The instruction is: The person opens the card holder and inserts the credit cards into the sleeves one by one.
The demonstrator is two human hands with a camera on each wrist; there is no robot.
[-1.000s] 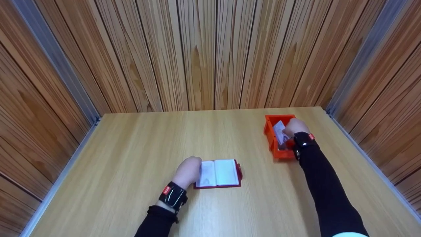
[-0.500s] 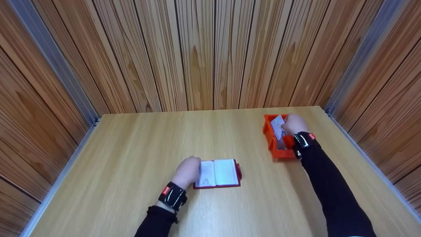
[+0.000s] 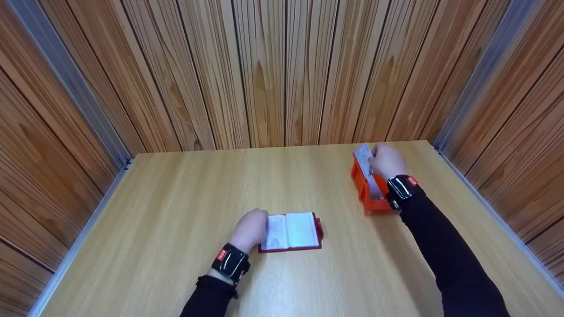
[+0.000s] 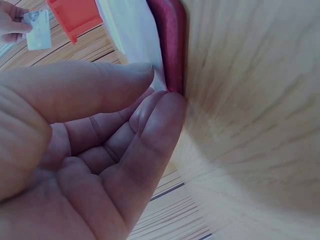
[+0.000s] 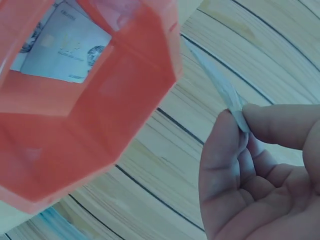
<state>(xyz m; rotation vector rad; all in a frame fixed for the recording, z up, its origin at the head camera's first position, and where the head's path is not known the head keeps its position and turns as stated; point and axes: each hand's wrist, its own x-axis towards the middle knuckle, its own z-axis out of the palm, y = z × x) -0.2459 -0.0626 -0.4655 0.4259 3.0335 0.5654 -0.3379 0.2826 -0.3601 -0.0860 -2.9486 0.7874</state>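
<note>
Since the card (image 3: 363, 157) looked light and stiff, my right fingers (image 5: 220, 150) pinched its edge, upper right, my left fingers (image 4: 155, 127) the booklet's (image 3: 302, 230).

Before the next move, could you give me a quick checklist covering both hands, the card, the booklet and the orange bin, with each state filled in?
1. Right hand has a pinch on the held card: ok, thumb and fingers close on its edge.
2. Held card is outside the orange bin: ok, the right wrist view shows a gap between them.
3. Booklet lies open on the table: ok, two pages face up.
4. Left hand is at the booklet: ok, fingertips touch its left edge.
5. Left page has an open pocket: cannot tell, no opening can be made out.
6. Bin is emptied: not ok, other cards lie inside.
</note>
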